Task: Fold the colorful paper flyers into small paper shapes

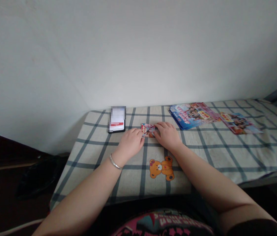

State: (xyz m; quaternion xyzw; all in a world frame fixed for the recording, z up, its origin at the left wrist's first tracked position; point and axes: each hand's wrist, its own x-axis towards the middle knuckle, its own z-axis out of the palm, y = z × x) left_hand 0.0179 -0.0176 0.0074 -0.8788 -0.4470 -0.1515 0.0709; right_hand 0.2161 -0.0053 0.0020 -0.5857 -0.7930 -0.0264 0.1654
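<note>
A small folded flyer (pixel 149 128) with colourful print lies on the checked cloth between my two hands. My left hand (pixel 131 139), with a silver bangle on its wrist, has its fingers curled at the flyer's left edge. At the right edge, the fingers of my right hand (pixel 168 133) bend over the paper and press it down. Both thumbs are partly hidden. Right of my hands is a stack of blue and pink flyers (pixel 189 114), slightly fanned out. Another flyer (pixel 243 123) lies at its right end, touching or overlapping it.
A phone (pixel 117 118) with a lit screen is near the wall, left of my hands. The checked tablecloth (pixel 94 149) carries a teddy bear picture (pixel 161 168) near the front edge. A white wall (pixel 138 55) rises behind. A dark plastic bag (pixel 40 177) is at lower left.
</note>
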